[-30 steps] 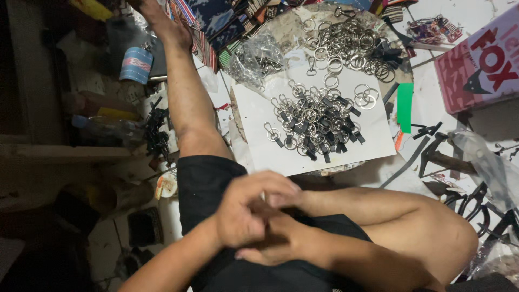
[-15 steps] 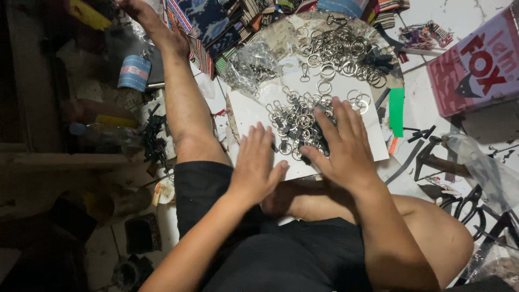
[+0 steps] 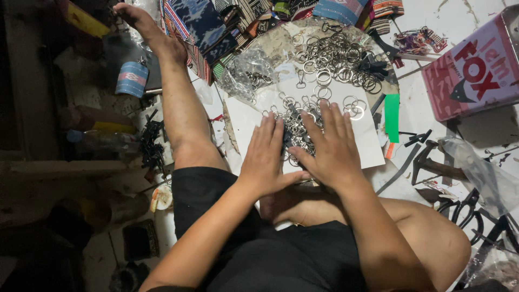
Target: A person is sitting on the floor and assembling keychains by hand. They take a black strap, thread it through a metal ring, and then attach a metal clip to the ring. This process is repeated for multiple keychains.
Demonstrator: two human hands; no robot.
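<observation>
Head view is showing both hands lying flat and open, palms down, on a heap of metal key rings point(image 3: 294, 127) that is resting on a white sheet point(image 3: 365, 148) spread on the floor in front of the seated person. The left hand point(image 3: 265, 157) is covering the near left part of the heap with fingers extended and gripping nothing; the right hand point(image 3: 330, 148) is pressing the right part, its thumb angling toward the left hand, also gripping nothing. Judged from this posture, the step in hand is gathering or spreading the rings, and the next move is likely calling for a controlled sweep that is keeping the rings inside the sheet's borders. Edges: the sheet's right border is sitting just beside a green strip point(image 3: 392, 116); its far border is meeting a round tray point(image 3: 270, 46) that is carrying more loose rings point(image 3: 335, 57). A clear bag of hardware point(image 3: 246, 75) is lying at the far left corner. Open room is limited: an outstretched leg point(image 3: 181, 108) is bounding the left side, a pink box point(image 3: 476, 73) and dark hand tools point(image 3: 427, 159) are crowding the right, and folded patterned fabrics point(image 3: 216, 24) are lining the far side.
</observation>
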